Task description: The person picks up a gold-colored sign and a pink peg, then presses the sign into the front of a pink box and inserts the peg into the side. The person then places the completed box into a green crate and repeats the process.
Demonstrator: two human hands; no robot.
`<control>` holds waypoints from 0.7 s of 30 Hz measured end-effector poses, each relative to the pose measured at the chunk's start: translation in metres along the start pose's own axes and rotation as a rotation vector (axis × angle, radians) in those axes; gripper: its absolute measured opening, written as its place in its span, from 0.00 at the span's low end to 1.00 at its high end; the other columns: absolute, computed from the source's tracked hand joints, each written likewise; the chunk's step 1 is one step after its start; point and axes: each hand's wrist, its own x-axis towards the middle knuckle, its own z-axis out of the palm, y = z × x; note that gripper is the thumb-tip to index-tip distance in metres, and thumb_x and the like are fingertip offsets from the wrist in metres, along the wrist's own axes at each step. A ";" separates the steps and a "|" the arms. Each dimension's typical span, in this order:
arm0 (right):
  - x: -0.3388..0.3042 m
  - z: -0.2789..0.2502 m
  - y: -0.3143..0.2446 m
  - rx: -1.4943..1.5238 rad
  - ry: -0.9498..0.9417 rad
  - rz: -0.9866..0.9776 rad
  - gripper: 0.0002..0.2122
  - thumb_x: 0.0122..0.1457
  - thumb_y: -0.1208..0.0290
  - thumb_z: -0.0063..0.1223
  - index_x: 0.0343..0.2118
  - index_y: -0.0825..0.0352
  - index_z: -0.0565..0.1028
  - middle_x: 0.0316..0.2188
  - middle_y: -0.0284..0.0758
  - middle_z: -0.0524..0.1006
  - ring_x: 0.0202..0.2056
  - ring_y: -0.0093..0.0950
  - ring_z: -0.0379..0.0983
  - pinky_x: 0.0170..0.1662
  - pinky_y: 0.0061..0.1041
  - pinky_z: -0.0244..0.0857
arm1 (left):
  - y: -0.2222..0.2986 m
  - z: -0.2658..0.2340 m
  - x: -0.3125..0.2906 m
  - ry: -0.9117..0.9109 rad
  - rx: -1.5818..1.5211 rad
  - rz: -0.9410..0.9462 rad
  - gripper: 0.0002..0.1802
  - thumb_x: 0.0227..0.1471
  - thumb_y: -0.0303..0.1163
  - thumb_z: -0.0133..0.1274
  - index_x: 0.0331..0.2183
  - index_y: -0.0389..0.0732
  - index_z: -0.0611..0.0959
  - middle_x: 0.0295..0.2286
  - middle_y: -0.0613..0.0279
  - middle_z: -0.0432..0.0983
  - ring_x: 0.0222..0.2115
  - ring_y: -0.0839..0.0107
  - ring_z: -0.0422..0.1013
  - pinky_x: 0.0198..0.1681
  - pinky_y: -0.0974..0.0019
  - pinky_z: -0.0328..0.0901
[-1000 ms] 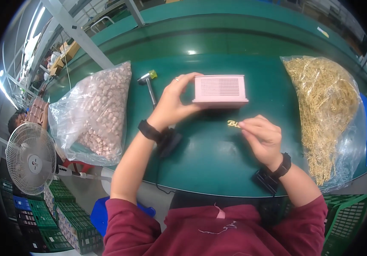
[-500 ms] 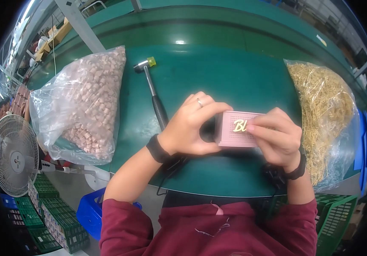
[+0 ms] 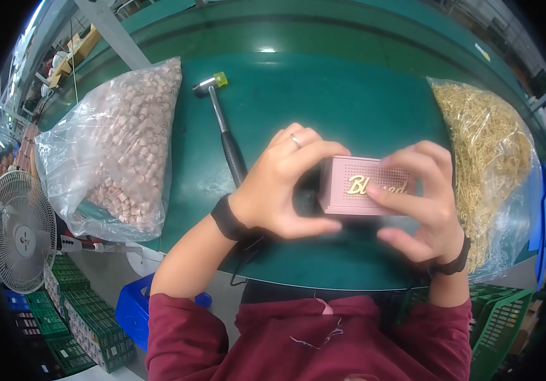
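Observation:
A small pink box (image 3: pixel 343 202) with a pattern of small holes sits between my hands over the green table, with gold script lettering (image 3: pixel 357 185) on its upward face. My left hand (image 3: pixel 286 174), wearing a ring, has its index fingertip at the box's top left edge; its thumb is apart, below the box. My right hand (image 3: pixel 428 197) lies over the right end with fingers spread. Its index fingertip touches the lettering and covers part of it, while the thumb stays off the box. Whether the box rests on the table is hard to tell.
A hammer (image 3: pixel 225 136) with a yellow tip lies left of my hands on the green table (image 3: pixel 324 95). At the left is a clear bag of small pink pieces (image 3: pixel 130 140); at the right, a bag of gold pieces (image 3: pixel 486 136). A fan (image 3: pixel 20 232) stands far left.
My left thumb has come away from the box's lower edge. My right fingers have spread from a pinch, uncovering more of the gold lettering. The view has shifted slightly.

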 end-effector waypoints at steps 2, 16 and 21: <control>-0.006 -0.004 0.008 0.017 0.034 0.094 0.22 0.40 0.65 0.60 0.40 0.69 0.73 0.41 0.41 0.70 0.39 0.35 0.67 0.41 0.27 0.61 | 0.000 -0.001 0.005 -0.019 -0.199 -0.008 0.38 0.36 0.49 0.60 0.45 0.35 0.71 0.35 0.56 0.70 0.36 0.66 0.66 0.40 0.67 0.59; -0.047 0.038 0.043 1.374 0.023 0.890 0.36 0.51 0.63 0.55 0.59 0.69 0.48 0.50 0.45 0.62 0.51 0.31 0.61 0.55 0.27 0.52 | 0.017 0.042 0.015 -0.097 -0.743 -0.827 0.47 0.44 0.43 0.59 0.55 0.30 0.51 0.44 0.42 0.66 0.44 0.60 0.66 0.46 0.65 0.62; -0.041 0.044 0.038 1.325 0.089 0.878 0.38 0.49 0.66 0.58 0.59 0.70 0.49 0.49 0.43 0.64 0.50 0.31 0.62 0.54 0.28 0.54 | 0.008 0.045 0.011 -0.065 -0.726 -0.750 0.49 0.41 0.40 0.62 0.55 0.30 0.51 0.45 0.42 0.65 0.47 0.59 0.64 0.50 0.62 0.59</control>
